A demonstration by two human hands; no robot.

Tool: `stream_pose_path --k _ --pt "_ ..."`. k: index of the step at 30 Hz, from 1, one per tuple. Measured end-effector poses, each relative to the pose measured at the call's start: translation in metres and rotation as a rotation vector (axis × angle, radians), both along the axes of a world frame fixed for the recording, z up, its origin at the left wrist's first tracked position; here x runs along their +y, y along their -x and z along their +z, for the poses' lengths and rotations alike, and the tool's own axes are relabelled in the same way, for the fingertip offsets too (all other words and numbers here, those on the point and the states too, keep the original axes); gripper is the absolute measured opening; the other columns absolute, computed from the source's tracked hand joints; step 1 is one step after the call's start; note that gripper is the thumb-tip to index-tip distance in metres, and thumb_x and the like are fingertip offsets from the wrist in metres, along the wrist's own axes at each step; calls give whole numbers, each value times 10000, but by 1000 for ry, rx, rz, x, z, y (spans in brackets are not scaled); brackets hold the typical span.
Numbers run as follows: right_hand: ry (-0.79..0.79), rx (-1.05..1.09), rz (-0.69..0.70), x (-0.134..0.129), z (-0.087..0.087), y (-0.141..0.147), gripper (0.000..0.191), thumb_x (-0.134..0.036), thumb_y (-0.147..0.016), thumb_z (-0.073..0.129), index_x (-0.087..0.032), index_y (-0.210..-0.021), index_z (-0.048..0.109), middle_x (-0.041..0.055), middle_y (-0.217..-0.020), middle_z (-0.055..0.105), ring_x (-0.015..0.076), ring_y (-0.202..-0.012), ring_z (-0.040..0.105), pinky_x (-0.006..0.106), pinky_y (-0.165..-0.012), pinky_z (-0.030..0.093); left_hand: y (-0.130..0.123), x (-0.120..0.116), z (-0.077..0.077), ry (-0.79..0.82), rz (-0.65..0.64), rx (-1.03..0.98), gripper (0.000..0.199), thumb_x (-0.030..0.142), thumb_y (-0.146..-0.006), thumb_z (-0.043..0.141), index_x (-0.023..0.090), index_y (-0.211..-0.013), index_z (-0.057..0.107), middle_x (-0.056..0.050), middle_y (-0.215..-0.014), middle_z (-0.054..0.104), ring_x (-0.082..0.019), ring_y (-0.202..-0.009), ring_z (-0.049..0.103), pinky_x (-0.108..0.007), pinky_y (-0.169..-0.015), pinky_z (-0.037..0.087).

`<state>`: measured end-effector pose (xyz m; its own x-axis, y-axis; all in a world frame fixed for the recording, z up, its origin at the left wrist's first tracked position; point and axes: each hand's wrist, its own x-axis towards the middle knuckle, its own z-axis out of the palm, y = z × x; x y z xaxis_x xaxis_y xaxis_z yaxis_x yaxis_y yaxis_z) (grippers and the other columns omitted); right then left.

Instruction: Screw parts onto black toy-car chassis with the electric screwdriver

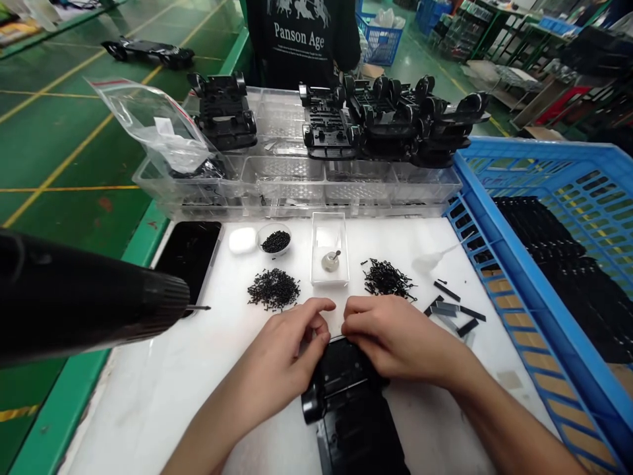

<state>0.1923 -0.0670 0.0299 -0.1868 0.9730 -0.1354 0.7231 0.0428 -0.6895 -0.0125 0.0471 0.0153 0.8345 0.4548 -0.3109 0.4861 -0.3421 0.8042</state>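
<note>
Jutting in at your far left: one black screwdriver, its thin bit pointing right. One dark, flat slab is lying on the white work surface beyond it. One clear zip bag is slumping over the left end of the clear tray, with upturned black chassis units resting behind. Next, one white rounded piece is sitting just beside one small bowl of black bits; one heap of small black screws is lying nearer you.

Your left hand is bending its fingers beside the far left corner of one black chassis; whether it is gripping, you cannot tell. That chassis is lying centrally before you, under both hands. One clear box is standing beyond it.

Your right hand is bunching its fingertips at the chassis's far edge; anything pinched there is staying hidden. One heap of longer black pieces is lying beyond, then scattered strips. One blue crate is holding stacked black parts.
</note>
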Motion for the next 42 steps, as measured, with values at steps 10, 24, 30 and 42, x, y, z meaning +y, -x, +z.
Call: stream_pose_path --k 10,24,30,42 --pt "-19 86 -37 -1 -6 -5 149 -102 -913 630 -202 -938 737 20 -910 716 165 -837 657 288 -776 466 0 -2 -2 -65 -19 -31 301 326 -1037 480 294 -1322 572 27 -919 713 -156 -743 644 -262 -652 446" --pt "-1 97 -33 -2 -2 0 144 -76 -915 612 -202 -899 680 -9 -851 663 141 -783 609 267 -728 424 5 -3 1 -41 -28 -45 283 291 -1029 449 277 -1272 593 18 -872 698 -192 -828 673 -287 -701 466" --pt "22 134 -17 -2 2 1 215 -16 -882 601 -200 -892 712 -16 -861 669 125 -775 616 248 -712 431 6 -3 -1 -89 -58 -69 228 273 -1016 489 289 -1204 616 37 -897 705 -196 -917 664 -289 -751 455" --pt "61 82 23 -7 7 4 290 3 -868 584 -209 -947 767 15 -905 689 151 -798 641 271 -718 458 6 -3 -2 -145 -140 -113 176 219 -997 518 274 -1045 678 21 -962 701 -189 -926 637 -329 -826 436"
